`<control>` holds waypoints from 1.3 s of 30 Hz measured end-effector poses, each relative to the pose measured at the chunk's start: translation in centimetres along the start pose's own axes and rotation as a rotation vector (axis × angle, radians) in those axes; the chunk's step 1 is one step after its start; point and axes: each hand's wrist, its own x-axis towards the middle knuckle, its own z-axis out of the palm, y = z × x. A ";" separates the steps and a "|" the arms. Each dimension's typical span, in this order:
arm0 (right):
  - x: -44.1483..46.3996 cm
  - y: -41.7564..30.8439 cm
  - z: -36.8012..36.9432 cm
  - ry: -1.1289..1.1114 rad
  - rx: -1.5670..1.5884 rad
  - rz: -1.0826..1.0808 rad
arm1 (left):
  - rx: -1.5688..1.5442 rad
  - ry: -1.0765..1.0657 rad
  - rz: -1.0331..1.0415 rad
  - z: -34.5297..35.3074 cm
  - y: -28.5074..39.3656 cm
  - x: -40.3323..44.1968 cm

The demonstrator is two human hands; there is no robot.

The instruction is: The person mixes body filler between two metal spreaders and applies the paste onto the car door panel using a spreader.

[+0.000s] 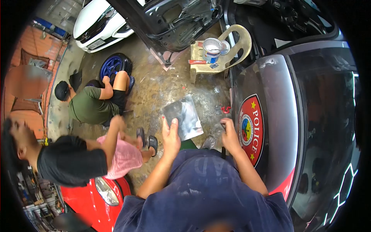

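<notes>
Left hand clamped on smeared sheet, held above the floor | right hand closed on a small dark item | near it I read "POLICE" on a car's red decal, 2 yellow stars | can on the chair — label too small for me to read

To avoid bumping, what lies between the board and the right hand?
In the head view, floor shows between the board and the right hand, with a shoe low in the gap.
</notes>
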 end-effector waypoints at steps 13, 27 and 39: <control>1.3 -1.5 -1.8 0.182 0.458 0.355 | 0.013 -0.284 -0.169 0.1 -1.2 -4.5; 0.0 0.6 -1.2 0.345 0.357 0.225 | 0.076 -0.194 -0.144 0.9 -1.7 -4.6; -2.0 -0.4 -2.0 0.345 0.673 0.446 | 0.344 -0.272 -0.197 2.0 -1.4 -4.7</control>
